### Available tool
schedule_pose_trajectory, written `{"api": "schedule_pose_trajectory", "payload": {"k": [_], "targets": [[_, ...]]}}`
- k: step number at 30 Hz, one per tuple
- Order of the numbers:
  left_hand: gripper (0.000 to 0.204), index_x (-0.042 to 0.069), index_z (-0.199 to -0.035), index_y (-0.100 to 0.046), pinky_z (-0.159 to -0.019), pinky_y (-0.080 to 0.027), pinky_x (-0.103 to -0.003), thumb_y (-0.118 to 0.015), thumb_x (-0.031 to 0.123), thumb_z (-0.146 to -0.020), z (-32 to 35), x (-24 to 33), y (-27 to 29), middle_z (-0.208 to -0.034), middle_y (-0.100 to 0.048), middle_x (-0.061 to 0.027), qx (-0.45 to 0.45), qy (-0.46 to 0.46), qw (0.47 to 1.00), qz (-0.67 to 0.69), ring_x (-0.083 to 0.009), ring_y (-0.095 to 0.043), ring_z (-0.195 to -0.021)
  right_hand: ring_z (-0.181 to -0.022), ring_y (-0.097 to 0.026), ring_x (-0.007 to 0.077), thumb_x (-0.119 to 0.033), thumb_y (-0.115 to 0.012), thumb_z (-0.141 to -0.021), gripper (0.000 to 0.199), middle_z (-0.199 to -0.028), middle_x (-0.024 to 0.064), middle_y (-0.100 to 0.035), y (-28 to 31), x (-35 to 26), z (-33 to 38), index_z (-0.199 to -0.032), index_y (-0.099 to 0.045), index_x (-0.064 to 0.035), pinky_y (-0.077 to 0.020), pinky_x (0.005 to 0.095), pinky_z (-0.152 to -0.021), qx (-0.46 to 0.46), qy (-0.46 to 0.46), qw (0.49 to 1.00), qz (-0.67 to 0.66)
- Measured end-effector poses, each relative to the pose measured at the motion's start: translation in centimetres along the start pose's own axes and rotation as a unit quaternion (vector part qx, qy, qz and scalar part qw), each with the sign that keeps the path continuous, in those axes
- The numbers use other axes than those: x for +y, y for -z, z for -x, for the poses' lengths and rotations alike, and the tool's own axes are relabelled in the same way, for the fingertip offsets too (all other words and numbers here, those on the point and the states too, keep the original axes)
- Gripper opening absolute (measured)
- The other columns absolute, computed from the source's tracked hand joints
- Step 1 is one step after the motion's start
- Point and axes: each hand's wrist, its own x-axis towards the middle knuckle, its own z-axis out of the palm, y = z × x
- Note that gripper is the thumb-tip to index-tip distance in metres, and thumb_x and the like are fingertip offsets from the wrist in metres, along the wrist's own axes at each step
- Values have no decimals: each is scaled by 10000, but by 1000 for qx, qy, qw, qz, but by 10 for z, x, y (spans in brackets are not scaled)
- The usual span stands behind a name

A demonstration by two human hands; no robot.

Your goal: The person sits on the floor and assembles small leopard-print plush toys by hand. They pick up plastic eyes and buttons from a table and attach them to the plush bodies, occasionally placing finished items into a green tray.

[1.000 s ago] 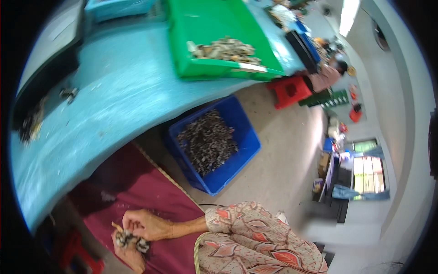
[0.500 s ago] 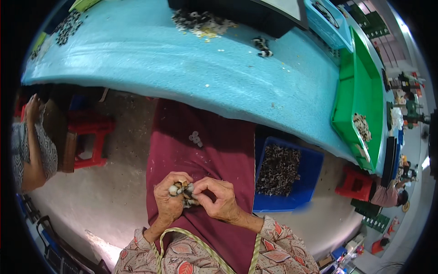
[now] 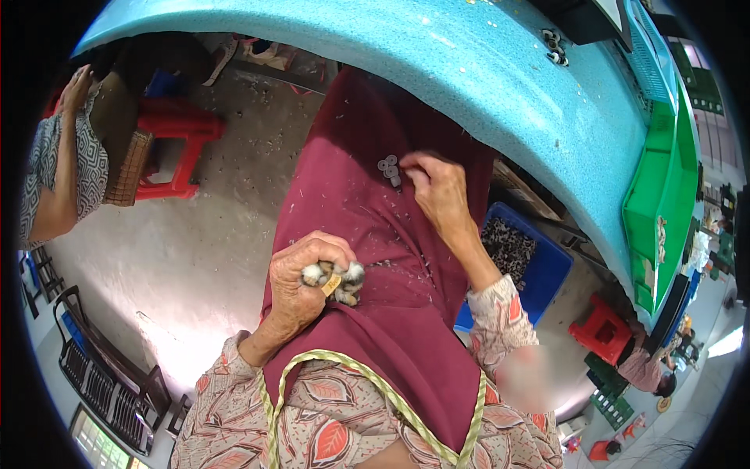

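Note:
My left hand (image 3: 305,273) is closed around a small bundle of fluffy plush pieces (image 3: 349,275), black, white and tan. A yellowish tag (image 3: 332,284) sticks out of the bundle beside my thumb. Over the maroon apron (image 3: 344,203) on my lap, my right hand (image 3: 441,191) reaches forward, index finger and thumb apart. Its fingertips are right beside several small translucent round discs (image 3: 388,166) lying on the cloth. Nothing shows between those fingers.
A blue-covered table (image 3: 500,94) curves ahead, bearing a black-and-white plush piece (image 3: 555,48) and a green bin (image 3: 664,187). Below it, a blue crate (image 3: 551,273) holds many dark and white bits. A person's arm (image 3: 66,172) and a red stool (image 3: 183,144) are at left.
My right hand has left the plush bundle and moved forward to the discs. The left hand keeps its hold, and the tag now shows. The view has tilted down and swung left.

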Motion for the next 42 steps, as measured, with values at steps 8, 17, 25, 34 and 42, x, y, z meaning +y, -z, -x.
{"api": "schedule_pose_trajectory", "payload": {"k": [8, 17, 25, 34, 42], "targets": [[265, 54, -764, -633, -642, -460, -241, -658, -147, -594, 0, -3, 2, -821, -637, -59, 30, -14, 998, -50, -121, -588, -742, -858, -628, 301, -63, -653, -734, 166, -917, 89, -641, -25, 26, -30, -897, -684, -73, -505, 415, -753, -138, 5, 975, 172], [115, 60, -771, -645, -699, -477, -271, -710, -10, -706, 1, -5, 11, -934, -563, -86, 74, -45, 996, -7, -160, -581, -811, -617, -634, 150, -51, -672, -752, 114, -676, 94, -658, -1, -26, -21, -864, -675, -28, -488, 281, -579, -64, -113, 981, -142], [149, 72, -795, -661, -734, -506, -276, -765, 22, -700, 1, -3, 3, -986, -544, -96, 74, -71, 995, 8, -169, -589, -850, -588, -506, -1, -3, -668, -804, 60, -697, -21, -609, 6, -100, 30, -862, -657, 5, -407, 158, -499, -160, -200, 884, -391], [180, 84, -813, -668, -755, -486, -274, -752, -8, -683, 5, -7, 2, -1002, -548, -72, 51, -32, 998, -18, -153, -573, -871, -652, -594, 34, 7, -634, -817, 125, -709, 15, -648, 12, -91, 37, -935, -675, 22, -479, 183, -560, -212, -251, 834, -443], [170, 77, -825, -665, -747, -464, -267, -754, 17, -694, 3, -7, 2, -1008, -546, -71, 51, -46, 995, -68, -152, -562, -872, -596, -521, 32, -58, -624, -839, 146, -671, -4, -618, 12, -90, 42, -942, -694, 17, -423, 200, -518, -221, -261, 842, -416]]}}
